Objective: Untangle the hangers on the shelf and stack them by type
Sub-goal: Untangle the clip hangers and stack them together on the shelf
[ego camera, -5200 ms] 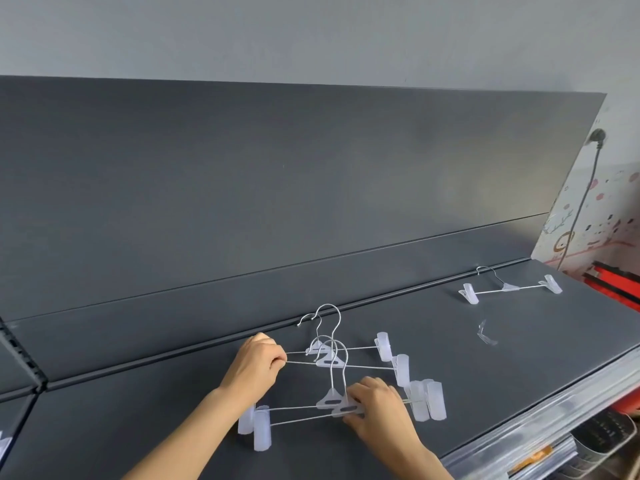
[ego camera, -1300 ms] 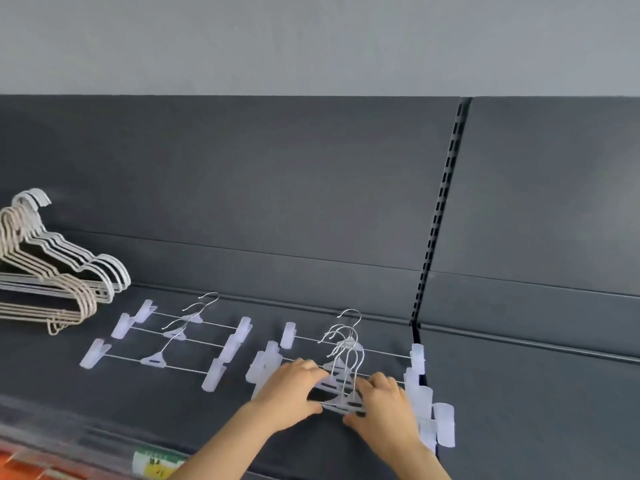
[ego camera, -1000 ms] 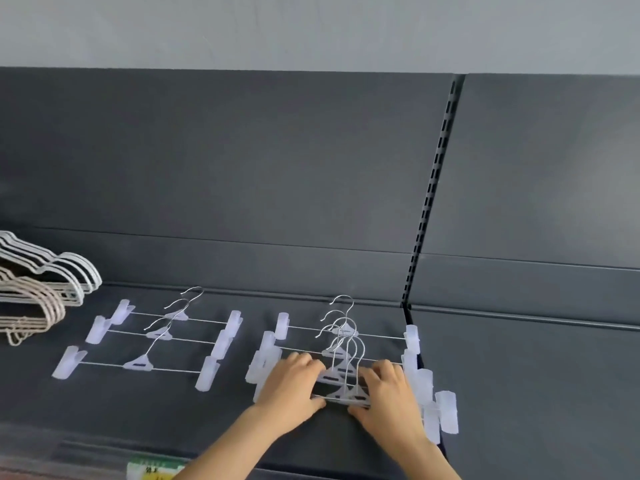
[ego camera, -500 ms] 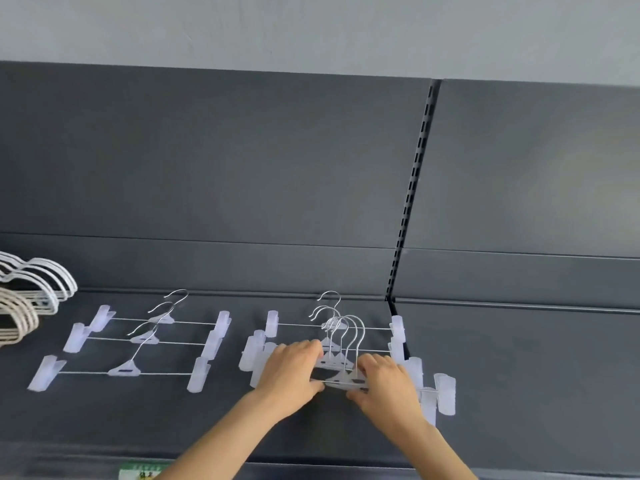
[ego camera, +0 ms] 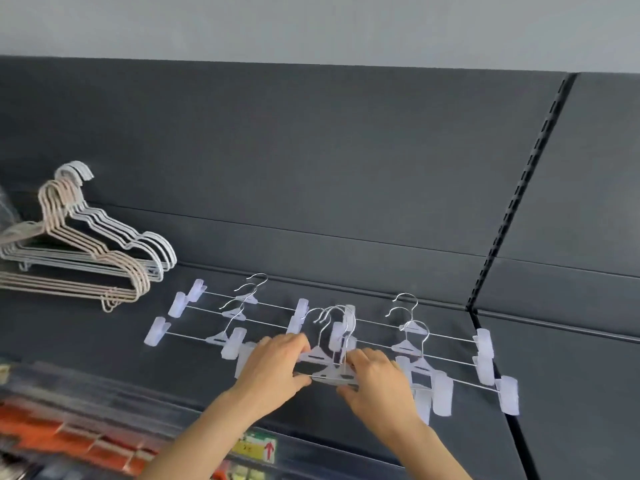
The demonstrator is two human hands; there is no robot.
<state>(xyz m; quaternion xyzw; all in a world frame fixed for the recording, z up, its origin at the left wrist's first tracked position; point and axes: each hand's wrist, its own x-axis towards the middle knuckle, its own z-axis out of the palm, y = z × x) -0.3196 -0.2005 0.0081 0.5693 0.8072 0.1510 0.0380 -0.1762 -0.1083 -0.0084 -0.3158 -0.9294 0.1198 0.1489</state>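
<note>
Clip hangers (ego camera: 331,375) shifted left, overlapping the left row's (ego camera: 238,315) right end.

Clip hangers (ego camera: 237,315) either side, open shelf (ego camera: 571,393) rightward

Wall (ego camera: 311,26): light grey and plain, above the back panel.
Back panel (ego camera: 311,150): dark grey, stands along the back edge of the shelf (ego camera: 571,393).
Slotted strip (ego camera: 519,188): black, with a row of little holes, runs up the panel on the right.
Label (ego camera: 258,448): yellow with a red arrow, below the shelf's front edge.
Orange packs (ego camera: 52,427): blurry, lower down, bottom left.
</note>
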